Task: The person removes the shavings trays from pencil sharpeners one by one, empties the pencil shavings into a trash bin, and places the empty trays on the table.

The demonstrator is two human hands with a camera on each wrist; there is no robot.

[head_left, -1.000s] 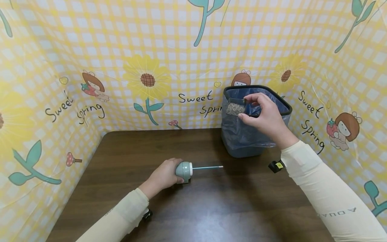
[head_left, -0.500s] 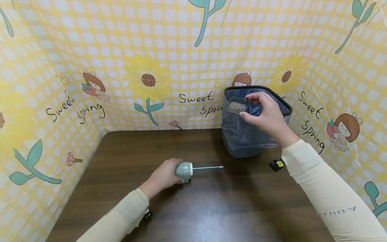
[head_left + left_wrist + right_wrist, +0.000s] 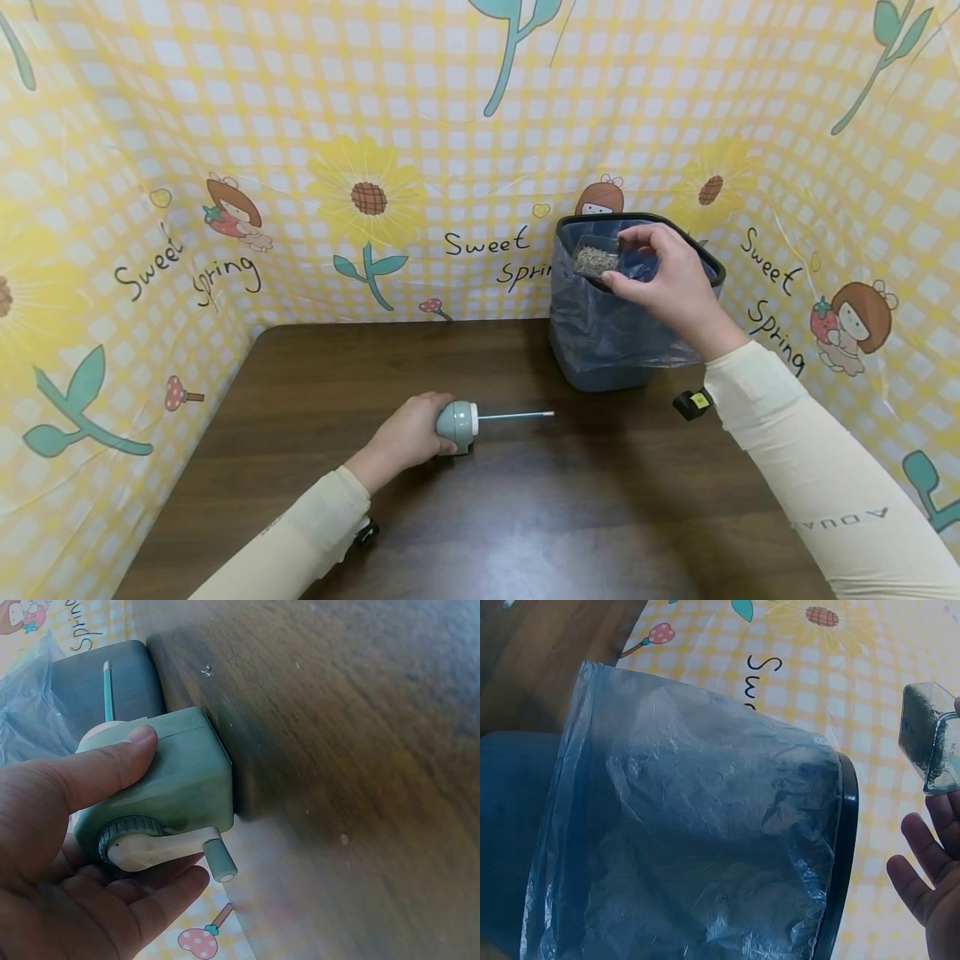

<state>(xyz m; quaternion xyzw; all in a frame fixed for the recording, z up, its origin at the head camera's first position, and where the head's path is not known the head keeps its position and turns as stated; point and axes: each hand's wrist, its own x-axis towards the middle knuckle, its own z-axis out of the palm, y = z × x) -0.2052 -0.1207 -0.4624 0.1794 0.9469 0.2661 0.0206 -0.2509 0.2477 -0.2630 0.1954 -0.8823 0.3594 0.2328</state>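
My left hand (image 3: 407,435) grips a green hand-crank pencil sharpener (image 3: 161,776) low over the wooden table. A thin blue pencil (image 3: 517,415) sticks out of its white front, pointing right. In the left wrist view, the white crank (image 3: 161,850) with its green knob faces the camera. My right hand (image 3: 678,279) pinches a clear shavings drawer (image 3: 597,257) by its edge between thumb and fingers. Greyish shavings lie in the drawer, which is tilted over the near-left rim of a trash bin (image 3: 600,379). The right wrist view shows the drawer (image 3: 927,739) beyond the bin's rim.
A bluish plastic bag (image 3: 712,810) lines the bin and folds down over its outside. The bin stands at the table's (image 3: 360,358) back right. A yellow checked cloth (image 3: 450,100) surrounds the table. Small specks (image 3: 207,670) lie on the wood near the sharpener.
My right hand has shifted slightly right with the drawer, which now sits further over the bin's opening. The left hand and the sharpener have stayed in place.
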